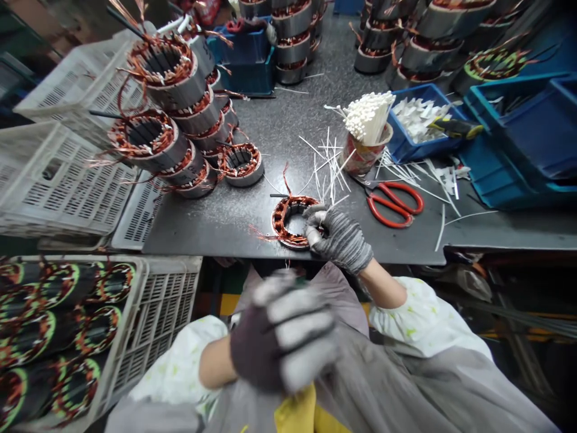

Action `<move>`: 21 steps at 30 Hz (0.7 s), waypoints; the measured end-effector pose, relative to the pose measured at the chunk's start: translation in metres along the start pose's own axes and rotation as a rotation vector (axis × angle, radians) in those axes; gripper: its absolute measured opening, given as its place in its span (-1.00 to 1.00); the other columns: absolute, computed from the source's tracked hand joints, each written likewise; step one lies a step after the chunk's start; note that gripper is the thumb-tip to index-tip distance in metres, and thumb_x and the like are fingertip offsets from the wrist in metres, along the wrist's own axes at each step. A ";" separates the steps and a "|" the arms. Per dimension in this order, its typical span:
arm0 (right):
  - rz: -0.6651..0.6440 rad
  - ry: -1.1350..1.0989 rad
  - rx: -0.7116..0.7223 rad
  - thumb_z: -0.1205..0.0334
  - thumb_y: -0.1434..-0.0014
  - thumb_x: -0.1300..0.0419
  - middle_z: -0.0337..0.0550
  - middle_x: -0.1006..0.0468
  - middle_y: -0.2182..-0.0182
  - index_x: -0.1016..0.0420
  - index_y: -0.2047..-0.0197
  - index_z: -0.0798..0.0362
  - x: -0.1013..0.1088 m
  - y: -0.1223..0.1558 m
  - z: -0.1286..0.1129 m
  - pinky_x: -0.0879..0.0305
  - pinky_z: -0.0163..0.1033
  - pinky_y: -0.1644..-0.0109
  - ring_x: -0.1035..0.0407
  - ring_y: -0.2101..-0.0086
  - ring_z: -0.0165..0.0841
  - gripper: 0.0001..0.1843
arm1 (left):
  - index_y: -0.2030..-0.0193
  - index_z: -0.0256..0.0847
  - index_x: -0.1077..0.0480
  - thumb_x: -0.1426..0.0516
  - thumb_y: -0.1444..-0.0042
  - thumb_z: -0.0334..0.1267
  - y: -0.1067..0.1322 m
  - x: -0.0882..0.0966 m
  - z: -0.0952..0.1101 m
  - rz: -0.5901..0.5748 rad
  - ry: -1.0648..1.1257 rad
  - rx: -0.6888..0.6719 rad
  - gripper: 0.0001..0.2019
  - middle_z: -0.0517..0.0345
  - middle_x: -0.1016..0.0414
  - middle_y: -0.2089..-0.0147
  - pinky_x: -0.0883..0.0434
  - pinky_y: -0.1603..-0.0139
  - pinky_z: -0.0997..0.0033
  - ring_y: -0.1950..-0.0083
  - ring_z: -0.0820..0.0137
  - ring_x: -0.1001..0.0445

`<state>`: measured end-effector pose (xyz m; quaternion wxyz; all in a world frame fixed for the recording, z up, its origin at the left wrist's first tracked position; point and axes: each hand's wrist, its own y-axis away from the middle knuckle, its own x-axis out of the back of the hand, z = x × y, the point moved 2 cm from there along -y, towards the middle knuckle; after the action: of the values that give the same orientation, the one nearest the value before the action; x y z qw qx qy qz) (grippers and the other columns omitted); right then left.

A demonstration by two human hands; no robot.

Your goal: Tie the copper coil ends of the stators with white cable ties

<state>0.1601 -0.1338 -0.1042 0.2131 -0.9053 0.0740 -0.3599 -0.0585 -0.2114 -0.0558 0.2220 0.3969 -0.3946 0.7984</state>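
Note:
A copper-wound motor stator (280, 227) lies near the front edge of the dark tabletop, with copper wire ends and a short dark sleeve sticking out of it. My right hand (345, 237), in a grey knitted glove, grips its right rim with thumb and fingers. My left hand (283, 337), gloved in dark cloth with pale fingers, is in front of my body below the table edge, apart from the stator. Motion smears its fingers, so I cannot make out whether they hold anything. Red-handled scissors (394, 203) lie to the right of my right hand.
White ties (367, 117) fill a cup; loose ones lie around it. Blue bins (421, 147) stand at right. Stacked stators (180, 114) stand at left, more at the back. White crates (67, 180) flank the table; a lower crate (139, 325) holds green-rimmed stators.

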 end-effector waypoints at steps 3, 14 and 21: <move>-0.008 0.001 -0.032 0.24 -0.17 -0.18 -0.01 -0.67 0.15 -0.58 0.28 0.02 0.001 0.001 0.000 -0.48 -0.08 0.02 -0.54 0.17 -0.16 -0.86 | -0.05 -0.02 -0.51 -0.17 -0.31 -0.27 -0.007 -0.060 0.007 -0.062 -0.015 -0.447 -0.79 0.17 -0.63 -0.14 -0.28 -0.51 0.00 -0.28 0.29 -0.51; -0.055 -0.053 -0.004 0.27 -0.21 -0.14 -0.06 -0.66 0.09 -0.53 0.32 0.01 0.003 -0.003 0.003 -0.48 -0.16 -0.01 -0.54 0.12 -0.26 -0.87 | -0.08 -0.08 -0.47 -0.15 -0.34 -0.32 -0.041 -0.062 -0.081 0.119 -0.097 -0.652 -0.79 0.16 -0.66 -0.07 -0.17 -0.55 0.04 -0.27 0.39 -0.51; -0.051 -0.052 0.054 0.26 -0.18 -0.17 -0.03 -0.67 0.13 -0.57 0.29 0.04 0.003 -0.005 0.007 -0.48 -0.13 -0.01 -0.54 0.15 -0.23 -0.86 | -0.12 -0.05 -0.42 -0.17 -0.33 -0.28 -0.049 -0.059 -0.086 0.252 0.005 -0.364 -0.76 0.06 -0.64 -0.01 -0.42 -0.36 0.00 -0.26 0.30 -0.51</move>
<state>0.1669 -0.1279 -0.1042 0.2302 -0.9098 0.0358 -0.3436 -0.0308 -0.1157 -0.1131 0.1894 0.2960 -0.5782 0.7364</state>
